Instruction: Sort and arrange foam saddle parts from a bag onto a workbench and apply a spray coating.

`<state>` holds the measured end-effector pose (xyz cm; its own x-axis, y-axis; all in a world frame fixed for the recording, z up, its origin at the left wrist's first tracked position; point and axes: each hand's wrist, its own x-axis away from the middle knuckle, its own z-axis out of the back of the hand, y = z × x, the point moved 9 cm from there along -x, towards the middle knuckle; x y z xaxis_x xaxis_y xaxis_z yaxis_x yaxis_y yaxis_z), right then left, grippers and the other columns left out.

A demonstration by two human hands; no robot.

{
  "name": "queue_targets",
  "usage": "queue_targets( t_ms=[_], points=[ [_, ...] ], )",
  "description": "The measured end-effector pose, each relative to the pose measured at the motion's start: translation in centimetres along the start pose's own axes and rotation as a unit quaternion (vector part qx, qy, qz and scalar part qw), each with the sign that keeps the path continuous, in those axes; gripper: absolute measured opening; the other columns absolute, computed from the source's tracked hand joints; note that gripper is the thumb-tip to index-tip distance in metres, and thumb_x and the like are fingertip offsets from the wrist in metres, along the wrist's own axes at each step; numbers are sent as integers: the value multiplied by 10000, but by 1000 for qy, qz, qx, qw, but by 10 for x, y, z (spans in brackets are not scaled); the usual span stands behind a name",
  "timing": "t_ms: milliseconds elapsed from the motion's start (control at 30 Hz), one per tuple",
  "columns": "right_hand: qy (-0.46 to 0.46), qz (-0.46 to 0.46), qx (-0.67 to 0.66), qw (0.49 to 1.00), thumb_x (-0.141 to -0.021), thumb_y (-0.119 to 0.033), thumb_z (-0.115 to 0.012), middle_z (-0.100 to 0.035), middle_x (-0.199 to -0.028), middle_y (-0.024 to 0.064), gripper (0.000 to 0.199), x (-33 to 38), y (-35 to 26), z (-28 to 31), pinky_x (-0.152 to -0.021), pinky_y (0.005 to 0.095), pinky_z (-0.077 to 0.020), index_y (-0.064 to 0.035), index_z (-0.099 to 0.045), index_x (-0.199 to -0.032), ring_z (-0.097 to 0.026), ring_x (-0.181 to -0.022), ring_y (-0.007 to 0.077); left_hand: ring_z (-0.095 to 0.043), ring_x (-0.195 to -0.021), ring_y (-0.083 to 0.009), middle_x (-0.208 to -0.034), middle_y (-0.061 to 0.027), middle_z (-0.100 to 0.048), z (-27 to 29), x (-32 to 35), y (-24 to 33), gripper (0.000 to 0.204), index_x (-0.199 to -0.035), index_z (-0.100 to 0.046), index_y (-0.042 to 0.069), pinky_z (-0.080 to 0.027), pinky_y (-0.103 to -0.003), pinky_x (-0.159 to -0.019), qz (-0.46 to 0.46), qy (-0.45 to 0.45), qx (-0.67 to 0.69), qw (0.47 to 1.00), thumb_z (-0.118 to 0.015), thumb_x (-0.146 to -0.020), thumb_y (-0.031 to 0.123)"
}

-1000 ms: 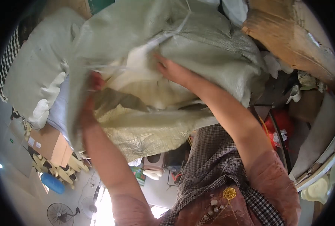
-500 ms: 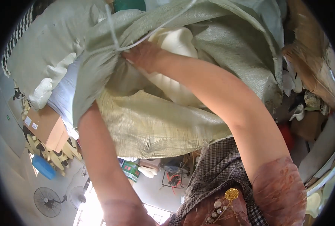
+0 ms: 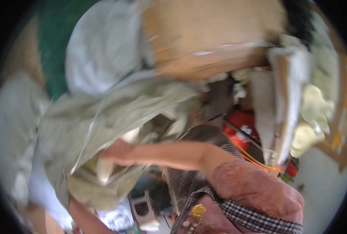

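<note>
A pale green woven sack with its mouth open fills the left and middle of the view. My right hand reaches into it, fingers smeared by motion. Smooth cream-coloured pieces, kind unclear, lie in the sack; one piece shows just below my right hand and touches it or nearly so. Whether my fingers close on it cannot be made out. A white cord runs down the sack's outer side. At the lower left my left forearm goes up under the sack cloth, which hides the hand.
A large cardboard box stands beyond the sack, beside a full whitish sack. On the right are a red thing, upright white-edged boards and cream shaped pieces. A grey stool-like object sits below.
The view has swung to the right, bringing the cardboard box and boards into sight. My right hand and the sack now appear lower and farther left; less of my left forearm shows.
</note>
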<state>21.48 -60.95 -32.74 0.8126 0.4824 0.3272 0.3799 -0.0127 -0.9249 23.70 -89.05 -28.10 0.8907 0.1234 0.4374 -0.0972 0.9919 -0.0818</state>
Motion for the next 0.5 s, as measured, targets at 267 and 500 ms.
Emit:
queue_targets(
  t_ms=[267, 500],
  points=[
    [102, 141, 80, 982, -693, -159, -763, -542, -1081, 92, 555, 187, -148, 212, -854, 373, -428, -39, -486, -1159, -530, -1018, 234, -476, -1191, -310, -1303, -194, -483, -38, -34, 213, 478, -1273, -472, -4, -349, -358, -1018, -111, -225, 179, 951, -574, -822, 118],
    [561, 108, 21, 820, -670, -106, -792, -654, -933, 58, 387, 485, -246, 466, -814, 322, -505, -12, -616, -1002, -615, -878, 166, -461, -1185, -207, -1316, -125, -474, 136, 62, 536, 486, -1313, -419, -5, -352, -322, -996, -264, -298, 579, 711, -556, -853, 71]
  ],
)
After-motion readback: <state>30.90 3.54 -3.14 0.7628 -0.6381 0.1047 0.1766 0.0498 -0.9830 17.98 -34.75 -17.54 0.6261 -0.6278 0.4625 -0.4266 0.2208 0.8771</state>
